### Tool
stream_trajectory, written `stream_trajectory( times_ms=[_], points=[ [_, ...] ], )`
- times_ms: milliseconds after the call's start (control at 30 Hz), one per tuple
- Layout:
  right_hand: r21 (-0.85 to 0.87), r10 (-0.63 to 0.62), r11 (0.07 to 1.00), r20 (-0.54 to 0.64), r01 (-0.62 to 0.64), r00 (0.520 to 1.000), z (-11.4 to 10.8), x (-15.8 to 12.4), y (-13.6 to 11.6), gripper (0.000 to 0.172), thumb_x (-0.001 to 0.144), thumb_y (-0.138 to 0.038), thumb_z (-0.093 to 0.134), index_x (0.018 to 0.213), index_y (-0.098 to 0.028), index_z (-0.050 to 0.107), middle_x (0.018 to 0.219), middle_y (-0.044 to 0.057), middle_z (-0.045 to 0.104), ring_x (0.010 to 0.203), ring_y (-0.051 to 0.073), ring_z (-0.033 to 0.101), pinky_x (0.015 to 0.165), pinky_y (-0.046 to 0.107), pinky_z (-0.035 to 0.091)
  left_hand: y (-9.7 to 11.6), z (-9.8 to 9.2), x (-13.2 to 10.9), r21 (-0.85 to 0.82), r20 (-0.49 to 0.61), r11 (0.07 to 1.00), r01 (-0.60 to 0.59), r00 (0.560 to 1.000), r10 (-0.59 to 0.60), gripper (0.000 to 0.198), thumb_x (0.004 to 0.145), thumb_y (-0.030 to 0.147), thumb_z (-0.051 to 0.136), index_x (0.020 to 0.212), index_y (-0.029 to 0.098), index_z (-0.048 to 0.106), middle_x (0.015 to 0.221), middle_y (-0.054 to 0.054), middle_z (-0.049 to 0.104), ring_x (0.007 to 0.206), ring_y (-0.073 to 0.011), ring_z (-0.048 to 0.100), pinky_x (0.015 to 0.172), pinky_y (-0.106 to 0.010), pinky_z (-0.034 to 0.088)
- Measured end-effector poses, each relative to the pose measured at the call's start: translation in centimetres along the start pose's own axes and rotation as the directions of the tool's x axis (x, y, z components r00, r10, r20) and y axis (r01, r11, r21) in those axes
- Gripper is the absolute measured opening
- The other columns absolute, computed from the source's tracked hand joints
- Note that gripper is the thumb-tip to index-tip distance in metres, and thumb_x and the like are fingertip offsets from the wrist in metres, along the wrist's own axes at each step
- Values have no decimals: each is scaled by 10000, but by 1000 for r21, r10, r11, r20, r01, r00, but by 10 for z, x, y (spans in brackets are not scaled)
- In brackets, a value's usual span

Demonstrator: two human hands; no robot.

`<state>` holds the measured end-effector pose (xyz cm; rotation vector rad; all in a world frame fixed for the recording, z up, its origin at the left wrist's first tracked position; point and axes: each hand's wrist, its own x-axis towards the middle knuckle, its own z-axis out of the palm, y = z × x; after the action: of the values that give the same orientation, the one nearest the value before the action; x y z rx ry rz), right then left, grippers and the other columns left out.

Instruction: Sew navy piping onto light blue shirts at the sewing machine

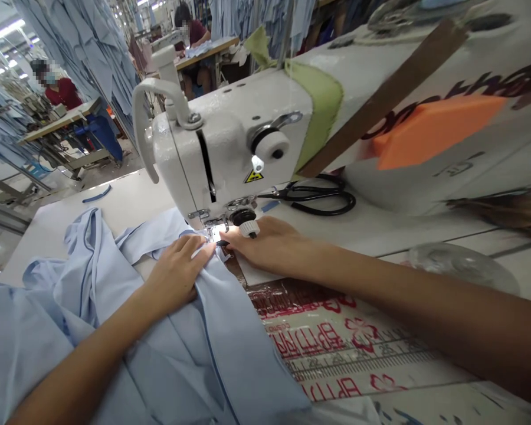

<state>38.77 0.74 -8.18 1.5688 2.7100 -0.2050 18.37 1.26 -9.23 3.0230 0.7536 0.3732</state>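
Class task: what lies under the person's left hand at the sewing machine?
The left hand rests on folds of pale blue cloth beside the presser foot. The cloth directly beneath the palm, and anything under it, is covered.

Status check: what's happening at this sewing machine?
Left hand pressing pale blue fabric. Right hand beside the presser foot. Black scissors lie clear of both hands.

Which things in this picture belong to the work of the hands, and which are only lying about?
In use: left hand on light blue cloth; right hand beside the sewing machine's presser foot.
Lying about: black-handled scissors; narrow blue strip; clear plastic piece.
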Motion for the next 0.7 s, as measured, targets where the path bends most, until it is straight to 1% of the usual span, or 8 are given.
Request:
stream_trajectory(
  times_ms=[100, 200, 267, 400, 567, 700],
  points=[
    [-11, 7, 1000, 13, -7, 1000, -2, -1, 0, 233, 865, -127, 415, 884, -161, 644, 632, 41, 581, 572, 145, 501, 559, 274, 306, -1, 3, 0, 89, 16, 996, -10, 1000, 8, 497, 724, 87, 494, 1219, 77, 452, 1140, -165, 507, 1126, -282, 433, 930, -447, 442],
    [-32, 5, 999, 18, -4, 1000, -6, -2, -1, 213, 853, -126, 444, 939, -144, 638, 659, 60, 592, 601, 160, 513, 545, 277, 296, -1, 6, 1, 112, -13, 994, -18, 1000, 20, 483, 738, 85, 475, 1221, 75, 457, 1151, -165, 508, 1145, -281, 423, 939, -450, 434],
    [-40, -1, 999, 27, 2, 1000, -8, -3, -1, 221, 853, -128, 442, 955, -153, 637, 626, 48, 573, 586, 156, 507, 533, 271, 292, 0, 7, 1, 119, -27, 993, -16, 999, 19, 458, 752, 98, 471, 1209, 63, 468, 1154, -171, 510, 1145, -282, 426, 945, -451, 429],
    [-56, 23, 998, 77, -19, 997, -14, -5, 1, 232, 850, -136, 435, 972, -154, 631, 569, 35, 531, 557, 153, 496, 522, 267, 298, 4, 9, 2, 141, -22, 990, 14, 1000, -11, 415, 752, 100, 468, 1160, 29, 499, 1141, -187, 520, 1135, -282, 436, 953, -433, 426],
    [-48, 71, 997, 118, -65, 991, -18, -9, 0, 273, 835, -93, 415, 1019, -127, 613, 610, 69, 566, 622, 180, 537, 545, 277, 309, 6, 10, 1, 186, -33, 980, 65, 998, -60, 392, 752, 107, 467, 1136, 43, 520, 1131, -171, 517, 1131, -287, 431, 956, -425, 423],
    [-59, 86, 995, 132, -79, 987, -17, -10, -2, 315, 876, -97, 324, 965, -106, 626, 658, 96, 602, 619, 174, 550, 544, 275, 327, 7, 11, 0, 204, -23, 975, 90, 996, -87, 424, 736, 100, 464, 1154, 46, 508, 1118, -168, 510, 1147, -294, 417, 949, -426, 422]
  ],
)
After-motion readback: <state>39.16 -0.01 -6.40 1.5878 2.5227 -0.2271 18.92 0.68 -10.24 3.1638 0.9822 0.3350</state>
